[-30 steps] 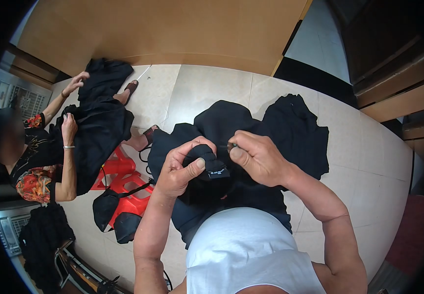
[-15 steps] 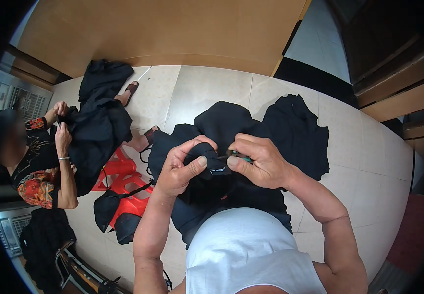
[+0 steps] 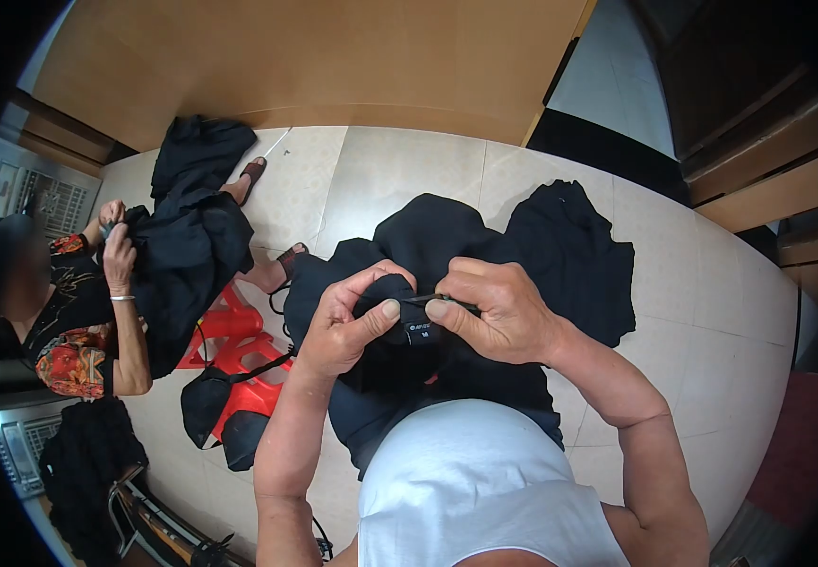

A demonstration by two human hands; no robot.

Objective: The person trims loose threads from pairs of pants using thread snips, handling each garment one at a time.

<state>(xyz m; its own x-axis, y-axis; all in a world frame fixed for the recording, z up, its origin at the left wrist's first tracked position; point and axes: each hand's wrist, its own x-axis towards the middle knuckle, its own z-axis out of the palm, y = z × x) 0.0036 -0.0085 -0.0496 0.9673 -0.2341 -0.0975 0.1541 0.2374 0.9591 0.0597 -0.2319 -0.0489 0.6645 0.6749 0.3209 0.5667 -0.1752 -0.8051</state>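
Observation:
My left hand (image 3: 350, 317) pinches a folded edge of a black garment (image 3: 371, 369) between thumb and fingers. Close beside it, my right hand (image 3: 499, 307) is closed on small thread snips (image 3: 421, 299), most of them hidden by my fingers. Their thin dark tip points left and meets the cloth just above a black label (image 3: 423, 331) with white lettering and an "M". The rest of the garment spreads over my lap.
More black clothing (image 3: 569, 255) lies to the right. At left, a person (image 3: 78, 321) handles black cloth (image 3: 187, 241). Red plastic stools (image 3: 239, 350) with black pieces stand between us. A wooden panel (image 3: 314, 66) borders the tiled floor (image 3: 409, 156).
My right hand has shifted slightly left, bringing the snips' tip over the cloth by the label. The label's lettering now shows more fully. The other person's hands have moved a little.

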